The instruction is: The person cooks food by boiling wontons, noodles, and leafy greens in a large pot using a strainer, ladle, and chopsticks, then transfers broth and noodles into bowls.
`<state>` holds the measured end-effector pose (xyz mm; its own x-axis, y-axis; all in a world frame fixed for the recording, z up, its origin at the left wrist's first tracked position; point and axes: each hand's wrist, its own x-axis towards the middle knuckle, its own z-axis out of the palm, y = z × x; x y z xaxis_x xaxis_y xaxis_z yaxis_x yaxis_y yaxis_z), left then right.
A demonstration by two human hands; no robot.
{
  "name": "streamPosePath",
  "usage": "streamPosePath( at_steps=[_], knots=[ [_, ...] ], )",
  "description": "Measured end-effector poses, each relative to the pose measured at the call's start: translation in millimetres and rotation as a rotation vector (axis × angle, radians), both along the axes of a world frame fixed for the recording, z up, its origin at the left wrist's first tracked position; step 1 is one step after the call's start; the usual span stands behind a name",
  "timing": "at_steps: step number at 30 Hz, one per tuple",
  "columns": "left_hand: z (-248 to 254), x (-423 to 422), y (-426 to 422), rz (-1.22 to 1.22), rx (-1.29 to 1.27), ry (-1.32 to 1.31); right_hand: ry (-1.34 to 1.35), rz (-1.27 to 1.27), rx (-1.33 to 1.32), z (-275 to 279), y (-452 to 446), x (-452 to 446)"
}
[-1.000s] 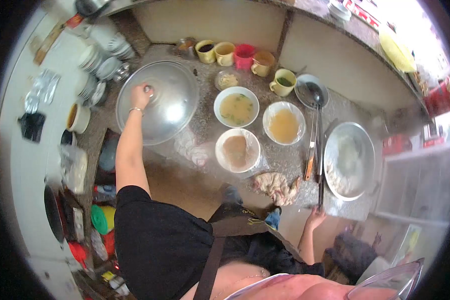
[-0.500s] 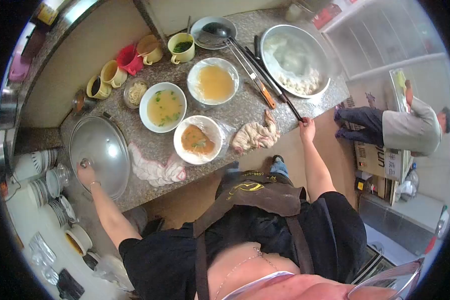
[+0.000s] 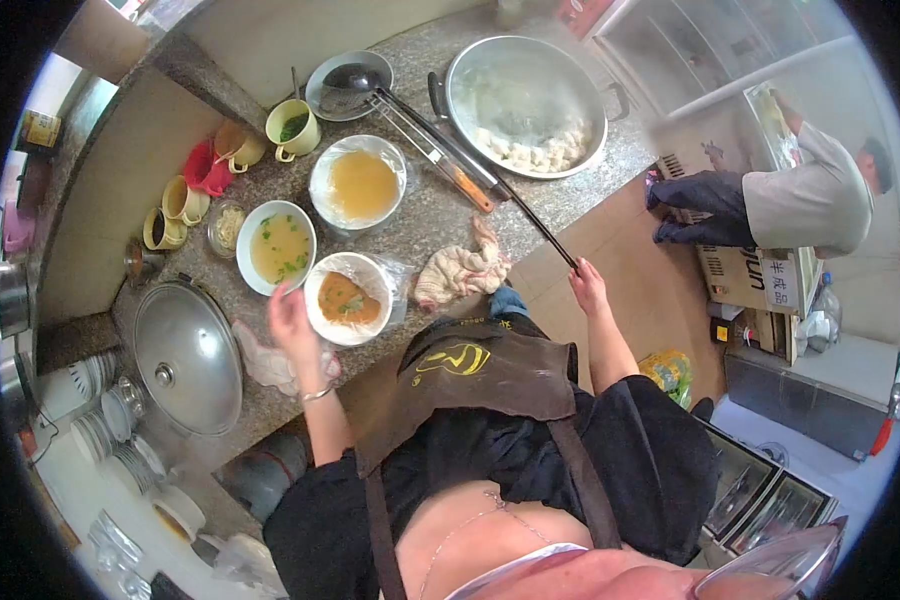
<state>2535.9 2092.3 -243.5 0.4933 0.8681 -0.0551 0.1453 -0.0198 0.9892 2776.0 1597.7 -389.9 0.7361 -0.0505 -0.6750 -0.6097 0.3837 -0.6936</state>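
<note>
I judge that the step in hand is handling the ladle and the soup bowls: my right hand is closed around the end of the long ladle, while my left hand is at the filled bowls. The ladle's dark head rests in the metal dish, and its handle passes before the big pan and over the worktop edge. The fingers of my left hand are a little bent and blurred; they reach the rim of the green-flecked soup bowl, just beside the orange soup bowl, but I cannot tell if they touch it or grip it. As I think, moving a bowl calls for a level and gentle hold, because the soup could spill and the two bowls stand very near each other. The ladle calls for a firm grip, as it is long and I hold it only at its end. Compared with half a second ago, my left hand has left the knob of the lid and come to the bowls; the lid lies untouched. My right hand still holds the same handle, and my view has shifted.
</note>
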Motion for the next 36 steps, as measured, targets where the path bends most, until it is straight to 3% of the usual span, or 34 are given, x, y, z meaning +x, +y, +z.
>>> streamPosePath(
  at_steps=[1,4,8,10,12,14,16,18,20,21,22,24,26,28,30,32,33,36],
  knots=[
    [-5,22,-20,-0.065,-0.037,0.026,-0.051,0.053,0.117,-18,-9,11],
    [-6,78,-76,-0.305,-0.079,0.006,-0.097,0.023,0.104,-14,-62,38],
    [-28,150,-133,-0.431,-0.2,0.012,-0.384,-0.164,0.12,70,-175,103],
    [-63,194,-151,-0.341,-0.134,0.014,-0.441,-0.108,0.092,118,-148,159],
    [-94,244,-167,-0.237,-0.074,0.036,-0.477,0.354,-0.184,148,-116,208],
    [-128,287,-178,0.116,-0.143,0.174,-0.534,0.646,-0.407,197,-74,244],
    [-146,313,-181,0.154,-0.403,0.116,-0.657,0.739,-0.353,239,-54,279],
    [-147,325,-189,0.079,-0.356,0.068,-0.751,0.721,-0.253,257,-46,310],
    [-124,323,-205,0.317,0.053,0.411,-0.797,0.875,-0.233,259,-32,342],
    [-124,319,-206,0.363,0.15,0.453,-0.825,0.901,-0.257,249,-19,351],
    [-125,313,-206,0.385,0.15,0.463,-0.855,0.928,-0.278,234,-2,358],
    [-112,302,-213,0.367,0.229,0.494,-1.294,1.059,-0.517,211,41,364],
    [-105,294,-213,0.394,0.187,0.521,-1.445,1.206,-0.433,187,91,363],
    [-107,285,-218,0.402,0.299,0.394,-1.608,1.272,-0.357,156,133,372],
    [-86,281,-235,0.396,0.281,0.442,-1.576,1.507,-0.478,133,161,396],
    [-79,275,-253,0.323,0.2,0.366,-1.616,1.51,-0.534,100,179,440],
    [-67,279,-270,0.338,0.13,0.144,-1.662,1.496,-0.592,91,177,459],
    [-48,274,-294,0.173,0.181,0.22,-1.579,1.427,-0.732,91,155,488]
  ],
)
